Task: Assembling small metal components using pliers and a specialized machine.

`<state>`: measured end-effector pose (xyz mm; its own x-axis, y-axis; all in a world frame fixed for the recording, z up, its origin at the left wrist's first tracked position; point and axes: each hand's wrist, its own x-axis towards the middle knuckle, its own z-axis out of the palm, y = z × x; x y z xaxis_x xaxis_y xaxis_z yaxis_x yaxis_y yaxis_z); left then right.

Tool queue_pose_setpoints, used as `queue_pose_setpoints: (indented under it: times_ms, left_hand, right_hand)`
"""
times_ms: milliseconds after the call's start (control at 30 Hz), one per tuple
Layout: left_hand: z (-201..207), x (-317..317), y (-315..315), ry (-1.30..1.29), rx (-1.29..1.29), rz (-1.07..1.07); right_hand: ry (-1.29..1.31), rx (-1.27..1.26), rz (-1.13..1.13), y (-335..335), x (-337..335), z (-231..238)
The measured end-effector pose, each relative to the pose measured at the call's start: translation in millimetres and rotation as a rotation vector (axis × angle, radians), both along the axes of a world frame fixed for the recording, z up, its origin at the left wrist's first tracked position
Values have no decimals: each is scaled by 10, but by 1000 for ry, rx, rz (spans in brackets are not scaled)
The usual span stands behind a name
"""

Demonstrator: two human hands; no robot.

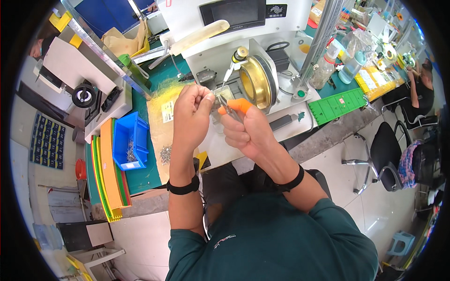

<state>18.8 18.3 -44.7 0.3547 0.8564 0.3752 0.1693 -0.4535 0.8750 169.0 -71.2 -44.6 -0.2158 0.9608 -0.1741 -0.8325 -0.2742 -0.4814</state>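
Note:
In the middle of the view, in front of a white machine, my two hands are close together. My left hand (191, 114) is closed in a pinch, thumb against forefinger; whatever small thing is in its fingertips is too small to make out. My right hand (248, 129), with an orange cover on one finger, is wrapped round a pair of small metal pliers (231, 112). The jaws of the pliers point up and left, close to my left fingertips. Right behind the hands is a brass ring (252, 82) on the machine.
A blue bin (123, 150) of small metal parts stands at left, beside stacked coloured trays (108, 164). Loose metal parts (165, 154) and fine yellow strands (169, 86) lie on brown paper. A lamp (199, 37) overhangs; a green tray (337, 107) lies right. Another person (421, 89) sits far right.

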Motion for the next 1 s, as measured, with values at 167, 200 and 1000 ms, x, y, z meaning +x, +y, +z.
queue_pose_setpoints:
  times_ms: [167, 200, 1000]
  left_hand:
    - [-22, -13, 20, 3, 8, -11]
    - [-19, -15, 17, 3, 9, -10]
    - [381, -518, 325, -33, 93, 535]
  right_hand:
    - [0, -3, -10, 17, -12, 3]
    - [0, -2, -9, 18, -13, 9]
    - [-1293, 446, -309, -292, -423, -395]
